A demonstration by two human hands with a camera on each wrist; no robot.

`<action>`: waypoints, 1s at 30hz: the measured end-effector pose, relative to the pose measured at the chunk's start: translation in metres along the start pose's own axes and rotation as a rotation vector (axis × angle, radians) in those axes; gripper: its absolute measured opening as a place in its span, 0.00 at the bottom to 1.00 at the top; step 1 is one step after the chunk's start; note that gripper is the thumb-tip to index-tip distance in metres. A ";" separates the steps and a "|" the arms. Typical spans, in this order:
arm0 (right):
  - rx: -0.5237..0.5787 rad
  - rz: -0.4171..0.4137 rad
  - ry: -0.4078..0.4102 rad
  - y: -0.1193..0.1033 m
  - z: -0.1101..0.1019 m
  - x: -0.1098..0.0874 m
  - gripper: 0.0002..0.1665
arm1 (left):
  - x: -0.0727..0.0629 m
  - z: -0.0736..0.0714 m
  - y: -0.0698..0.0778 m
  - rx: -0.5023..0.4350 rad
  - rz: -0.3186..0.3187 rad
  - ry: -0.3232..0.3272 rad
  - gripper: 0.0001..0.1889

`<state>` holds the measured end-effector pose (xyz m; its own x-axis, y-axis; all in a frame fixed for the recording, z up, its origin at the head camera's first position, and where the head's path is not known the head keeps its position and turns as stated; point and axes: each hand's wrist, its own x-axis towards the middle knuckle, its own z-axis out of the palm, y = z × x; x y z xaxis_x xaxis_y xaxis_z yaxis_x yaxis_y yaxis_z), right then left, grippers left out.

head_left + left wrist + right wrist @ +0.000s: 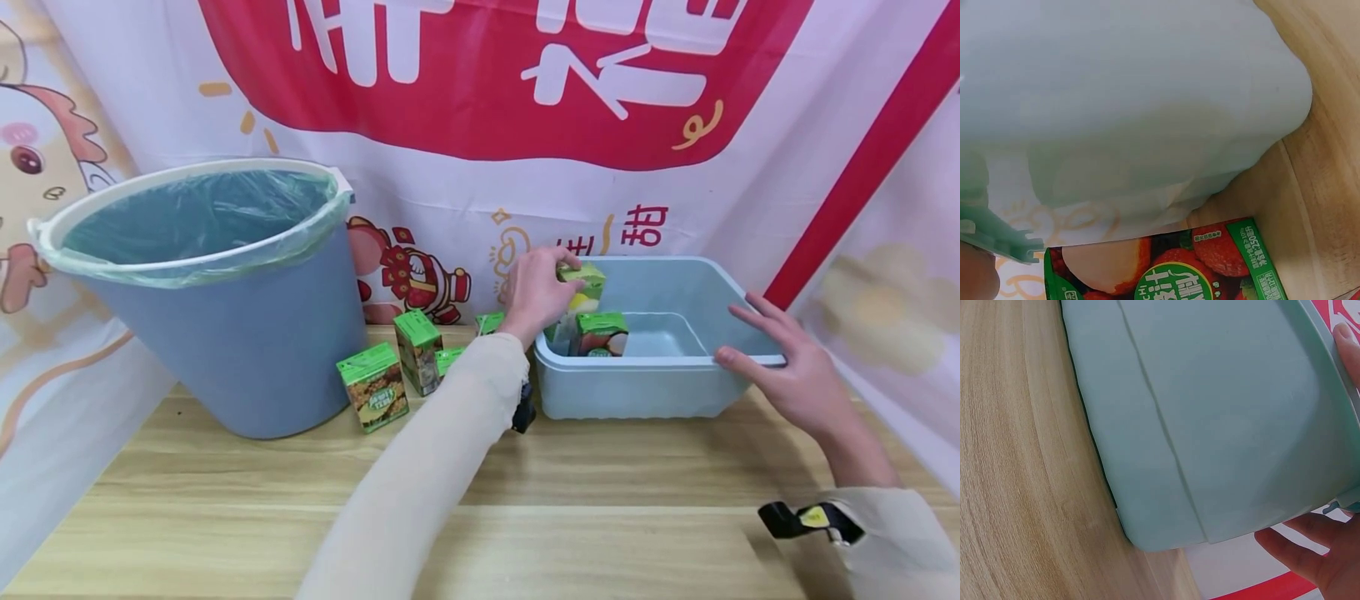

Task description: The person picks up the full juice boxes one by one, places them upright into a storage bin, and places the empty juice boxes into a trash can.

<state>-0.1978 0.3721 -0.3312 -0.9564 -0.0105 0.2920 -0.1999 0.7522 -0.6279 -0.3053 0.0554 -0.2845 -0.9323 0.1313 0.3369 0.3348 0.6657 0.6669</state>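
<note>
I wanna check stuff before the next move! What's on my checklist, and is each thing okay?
1. Left grip pinching the yellow-green box: ok.
2. Right grip touching the blue tub: ok, at the rim.
3. Tub upright on the table: ok.
4. Bare floor showing inside the tub: ok.
5. Every box inside: not ok, several green-topped boxes stand outside.
6. Held box's bottom touching the floor: cannot tell, hidden.

A pale blue-green plastic tub (1222, 419) fills most of the right wrist view, its smooth outer wall crossed by a slanting ridge. At the right edge, one digit of the right hand (1329, 556) lies against the rim, while other fingers extend beside the tub's lower end. Light wood-grain tabletop (1016, 450) spans the left; white cloth with a red stripe (1272, 586) shows at the bottom.
</note>
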 end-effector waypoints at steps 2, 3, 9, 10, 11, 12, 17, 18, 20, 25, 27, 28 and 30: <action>-0.004 0.000 0.000 0.000 0.000 0.000 0.44 | 0.001 0.000 0.000 0.044 -0.002 -0.018 0.15; -0.007 0.004 0.000 -0.001 0.000 0.000 0.44 | 0.001 0.000 0.001 0.066 0.001 -0.029 0.15; 0.000 0.009 -0.001 -0.002 -0.001 -0.001 0.44 | 0.006 0.001 0.000 0.152 0.024 -0.108 0.14; 0.002 0.008 -0.002 -0.003 -0.001 -0.001 0.44 | 0.006 0.001 0.000 0.164 0.028 -0.118 0.14; 0.002 0.007 -0.003 -0.002 -0.001 0.000 0.44 | 0.007 0.001 0.000 0.178 0.032 -0.128 0.14; 0.000 0.007 -0.003 -0.003 -0.001 0.000 0.44 | 0.007 0.001 0.000 0.190 0.035 -0.138 0.14; 0.000 0.004 -0.005 -0.001 -0.001 0.000 0.44 | 0.007 0.001 0.001 0.280 0.065 -0.183 0.15; 0.004 0.004 -0.006 -0.001 -0.001 0.000 0.44 | 0.007 0.001 0.002 0.293 0.068 -0.191 0.15; 0.010 0.003 -0.008 -0.001 -0.001 -0.001 0.44 | 0.007 0.001 0.002 0.314 0.070 -0.207 0.16; 0.012 0.001 -0.007 -0.001 -0.001 -0.001 0.44 | 0.008 0.002 0.003 0.342 0.070 -0.225 0.09; 0.013 -0.002 -0.007 -0.001 -0.001 -0.001 0.44 | 0.009 0.002 0.003 0.346 0.072 -0.232 0.07; 0.016 -0.003 -0.007 0.000 -0.001 -0.001 0.44 | 0.009 0.002 0.003 0.347 0.071 -0.235 0.06; 0.015 0.002 -0.007 -0.001 -0.001 0.000 0.44 | 0.009 0.002 0.003 0.352 0.068 -0.233 0.06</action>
<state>-0.1972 0.3720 -0.3303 -0.9582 -0.0142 0.2856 -0.2015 0.7424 -0.6390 -0.3130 0.0602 -0.2804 -0.9291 0.3194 0.1862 0.3673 0.8543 0.3676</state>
